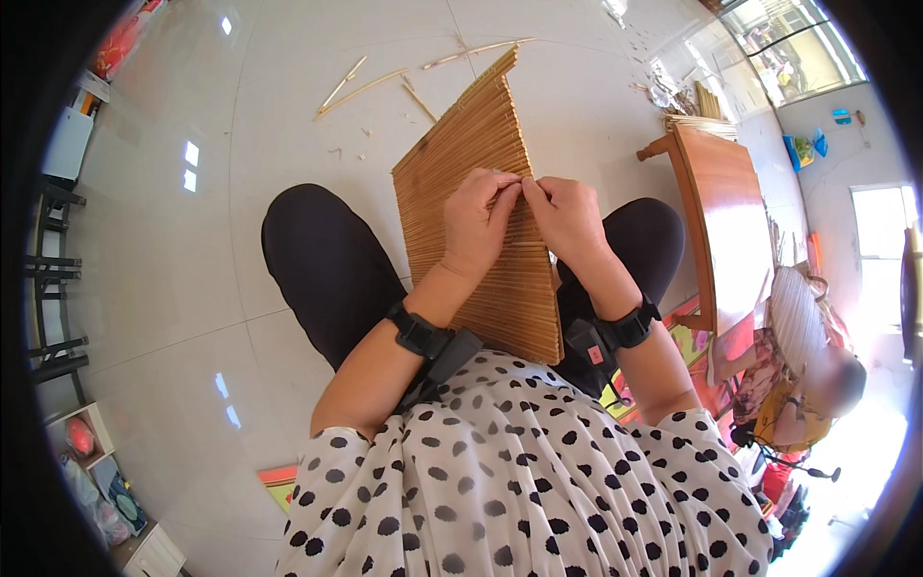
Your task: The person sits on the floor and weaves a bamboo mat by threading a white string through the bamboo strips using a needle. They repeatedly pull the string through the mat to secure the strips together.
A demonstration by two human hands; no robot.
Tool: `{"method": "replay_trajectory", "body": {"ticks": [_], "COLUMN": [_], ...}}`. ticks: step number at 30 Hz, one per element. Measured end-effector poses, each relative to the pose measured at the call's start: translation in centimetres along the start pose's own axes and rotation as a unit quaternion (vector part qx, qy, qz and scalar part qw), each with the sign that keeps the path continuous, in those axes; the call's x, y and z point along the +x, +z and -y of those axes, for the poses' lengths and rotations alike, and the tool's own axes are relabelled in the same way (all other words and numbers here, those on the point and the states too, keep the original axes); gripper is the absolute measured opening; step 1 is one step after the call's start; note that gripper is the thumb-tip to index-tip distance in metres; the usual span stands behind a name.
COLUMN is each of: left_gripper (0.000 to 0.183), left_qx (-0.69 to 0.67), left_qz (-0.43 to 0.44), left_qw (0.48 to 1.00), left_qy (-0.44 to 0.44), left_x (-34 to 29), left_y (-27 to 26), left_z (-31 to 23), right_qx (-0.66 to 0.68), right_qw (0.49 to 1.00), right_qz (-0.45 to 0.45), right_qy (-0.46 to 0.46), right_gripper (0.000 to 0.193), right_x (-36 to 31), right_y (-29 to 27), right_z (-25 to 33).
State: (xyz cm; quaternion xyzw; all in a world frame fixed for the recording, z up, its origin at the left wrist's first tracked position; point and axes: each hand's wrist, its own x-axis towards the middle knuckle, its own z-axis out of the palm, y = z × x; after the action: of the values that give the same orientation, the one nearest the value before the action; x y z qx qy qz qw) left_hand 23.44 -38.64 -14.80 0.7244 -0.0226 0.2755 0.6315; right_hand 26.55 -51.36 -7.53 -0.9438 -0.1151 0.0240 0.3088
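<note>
A mat of thin brown sticks (461, 144), laid side by side in close rows, stands tilted between my knees, its lower edge against my lap. My left hand (474, 219) lies across the mat's face, with thumb and forefinger pinched at its right edge. From the other side, my right hand (567, 216) pinches the same edge. The fingertips of both hands almost meet there. Any thread or small piece between them is too small to make out. The mat covers part of my right leg.
Loose sticks (361, 94) lie on the tiled floor beyond the mat. A wooden table (726, 212) stands at the right, with a stick bundle (707, 125) at its far end. Another person (793, 385) is beyond it. Black stools (53, 269) line the left side.
</note>
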Motion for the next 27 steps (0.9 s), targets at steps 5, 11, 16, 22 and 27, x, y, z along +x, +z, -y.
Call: {"method": "replay_trajectory", "body": {"ticks": [5,11,16,22,27], "left_gripper": [0.006,0.003,0.003,0.008,0.013], "left_qx": [-0.004,0.039,0.082,-0.252,-0.339], "left_qz": [-0.027,-0.087,-0.152,-0.072,0.058], "left_qw": [0.999,0.992,0.978,0.964,0.926], "left_qy": [0.021,0.083,0.121,-0.036,-0.154], "left_x": [0.1,-0.2,0.7,2.3,2.9], "left_y": [1.1,1.6,-0.7,-1.6,-3.4], "left_z": [0.6,0.3,-0.7,-4.3,-5.0], "right_qx": [-0.017,-0.063,-0.101,-0.091,-0.087], "right_qw": [1.0,0.998,0.995,0.995,0.996], "right_qz": [0.001,-0.01,-0.017,-0.004,-0.004], "right_qy": [0.011,-0.012,-0.02,0.049,0.019], "right_gripper": [0.041,0.042,0.047,0.049,0.049], "right_x": [0.1,0.4,0.6,0.9,1.2], "right_y": [-0.1,0.4,0.6,-0.2,0.2], "right_z": [0.3,-0.1,-0.1,-0.8,-0.9]}}
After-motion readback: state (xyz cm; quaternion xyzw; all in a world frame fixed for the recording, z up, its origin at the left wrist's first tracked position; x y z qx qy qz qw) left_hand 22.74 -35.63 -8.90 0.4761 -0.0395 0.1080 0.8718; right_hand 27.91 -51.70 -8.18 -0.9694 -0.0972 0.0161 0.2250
